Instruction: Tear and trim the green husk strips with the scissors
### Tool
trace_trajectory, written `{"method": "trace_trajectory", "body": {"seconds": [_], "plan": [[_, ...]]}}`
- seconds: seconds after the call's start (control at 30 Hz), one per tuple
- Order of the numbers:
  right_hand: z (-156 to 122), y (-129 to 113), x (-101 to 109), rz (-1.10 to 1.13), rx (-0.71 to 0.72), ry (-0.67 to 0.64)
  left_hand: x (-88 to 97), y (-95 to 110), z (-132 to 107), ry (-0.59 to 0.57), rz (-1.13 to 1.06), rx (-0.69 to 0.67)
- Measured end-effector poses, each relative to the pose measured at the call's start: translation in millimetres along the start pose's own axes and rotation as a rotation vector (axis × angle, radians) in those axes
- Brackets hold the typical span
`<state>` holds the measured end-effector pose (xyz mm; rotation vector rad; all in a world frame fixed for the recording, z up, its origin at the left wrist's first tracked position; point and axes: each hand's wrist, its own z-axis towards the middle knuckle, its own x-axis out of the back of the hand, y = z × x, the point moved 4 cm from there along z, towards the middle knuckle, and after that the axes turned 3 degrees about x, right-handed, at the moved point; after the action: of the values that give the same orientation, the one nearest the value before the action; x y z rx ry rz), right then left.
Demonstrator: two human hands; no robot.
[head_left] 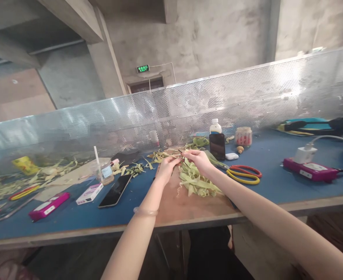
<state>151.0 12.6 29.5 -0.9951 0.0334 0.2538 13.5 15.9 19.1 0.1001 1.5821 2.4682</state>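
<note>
One phone [115, 191] is lying beside a small box [89, 193]; a straw [97, 156] is standing in a cup [108, 174]; another phone [217, 146] is standing before a bottle [215, 126]; a charger [305, 154] is sitting on a power strip [311, 171]; an exit sign [143, 69] is glowing.

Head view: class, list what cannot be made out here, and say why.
All in the head view:
What exactly the left hand and right hand have at their fingertips: too small, partly covered by fingers.
Lower part of the bottle: hidden behind the upright phone.
Print on the cup label: too small.
Where the white cable leads: cut off by the right edge.
</note>
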Motion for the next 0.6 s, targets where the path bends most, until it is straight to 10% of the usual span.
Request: {"method": "trace_trajectory", "body": {"seconds": [0.3, 0.6], "plan": [[-2.3, -7.8, -0.9, -0.425, 0.21, -0.011, 4.9, 2.8, -0.7, 0.073, 0.118, -0.031], [-1.3, -2.9, -2.1, -0.273, 0.071, -0.181, -0.8, 11.5, -5.8, 0.029, 0.154, -0.055]]}}
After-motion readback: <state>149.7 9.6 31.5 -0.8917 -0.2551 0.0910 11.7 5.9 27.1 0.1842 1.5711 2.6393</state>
